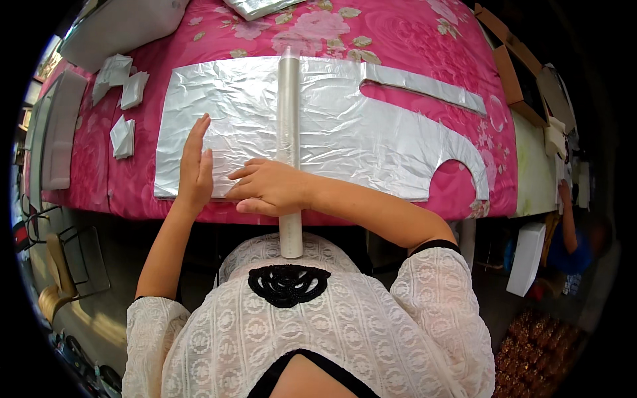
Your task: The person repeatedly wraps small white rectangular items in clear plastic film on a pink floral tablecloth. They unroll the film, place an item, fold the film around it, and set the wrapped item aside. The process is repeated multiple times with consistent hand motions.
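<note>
A stack of thin silvery plastic sheets (229, 99) is spread flat on the table, cut like a disposable apron with a strap strip and curved cut-outs at its right. Across it lies a long pale tube (288, 119), its near end jutting past the table edge toward my lap. My left hand (197, 167) stands on edge over the left part of the sheets, fingers straight, holding nothing. My right hand (271, 189) reaches across the tube, fingers spread toward the left hand and palm down. Whether its palm presses on the tube or the sheets cannot be made out.
Small folded silvery packets (123, 137) lie on the pink flowered tablecloth (86, 166) at the left, near pale plastic bins (63, 132). A brown cardboard box (517, 86) stands at the right. Beyond it is another person in blue (572, 245). A chair (60, 265) is at the lower left.
</note>
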`<action>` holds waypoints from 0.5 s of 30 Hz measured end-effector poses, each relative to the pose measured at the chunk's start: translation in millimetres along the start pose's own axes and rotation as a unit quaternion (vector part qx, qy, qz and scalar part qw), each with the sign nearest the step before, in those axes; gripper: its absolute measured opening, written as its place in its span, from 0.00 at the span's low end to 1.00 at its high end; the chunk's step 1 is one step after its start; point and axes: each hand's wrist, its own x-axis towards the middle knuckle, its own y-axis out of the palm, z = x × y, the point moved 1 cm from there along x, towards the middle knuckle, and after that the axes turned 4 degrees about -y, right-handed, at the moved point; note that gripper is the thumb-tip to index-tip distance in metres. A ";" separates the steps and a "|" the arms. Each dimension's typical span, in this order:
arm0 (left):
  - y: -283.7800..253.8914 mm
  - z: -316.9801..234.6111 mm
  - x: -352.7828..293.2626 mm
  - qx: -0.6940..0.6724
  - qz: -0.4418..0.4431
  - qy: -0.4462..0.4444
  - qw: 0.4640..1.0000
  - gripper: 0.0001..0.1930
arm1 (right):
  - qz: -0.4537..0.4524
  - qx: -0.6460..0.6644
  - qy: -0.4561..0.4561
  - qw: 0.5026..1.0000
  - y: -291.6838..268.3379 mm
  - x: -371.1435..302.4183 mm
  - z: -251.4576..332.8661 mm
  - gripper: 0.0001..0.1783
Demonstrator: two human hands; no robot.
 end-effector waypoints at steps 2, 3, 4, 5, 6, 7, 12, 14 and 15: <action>-32.6 19.1 -10.0 -0.069 -0.061 -0.076 0.993 0.25 | 0.004 0.183 -0.018 0.983 17.4 42.2 28.4 0.22; -50.7 31.2 -20.4 -0.097 -0.082 -0.095 0.987 0.25 | -0.020 0.205 -0.043 0.978 12.5 55.7 42.1 0.21; -64.0 42.4 -29.5 -0.129 -0.102 -0.112 0.980 0.24 | -0.044 0.224 -0.063 0.971 9.6 62.9 50.3 0.20; -73.0 49.9 -41.7 -0.133 -0.113 -0.131 0.976 0.24 | -0.098 0.214 -0.069 0.969 5.2 63.1 47.2 0.19; -82.2 56.2 -57.7 -0.136 -0.127 -0.149 0.971 0.24 | -0.150 0.205 -0.077 0.964 -4.2 62.1 39.0 0.18; -90.2 58.7 -72.3 -0.139 -0.143 -0.166 0.966 0.24 | -0.170 0.087 -0.072 0.979 -12.6 57.4 24.8 0.19; -91.7 53.2 -124.9 -0.112 -0.134 -0.231 0.957 0.22 | -0.033 -0.217 0.002 0.976 -15.8 38.8 -43.2 0.28; -82.7 52.3 -138.0 -0.152 -0.131 -0.271 0.941 0.21 | 0.009 -0.241 -0.007 0.971 -9.9 53.1 -53.8 0.31; -78.0 52.8 -143.4 -0.155 -0.130 -0.275 0.940 0.18 | 0.016 -0.238 -0.025 0.971 -1.1 69.8 -57.8 0.33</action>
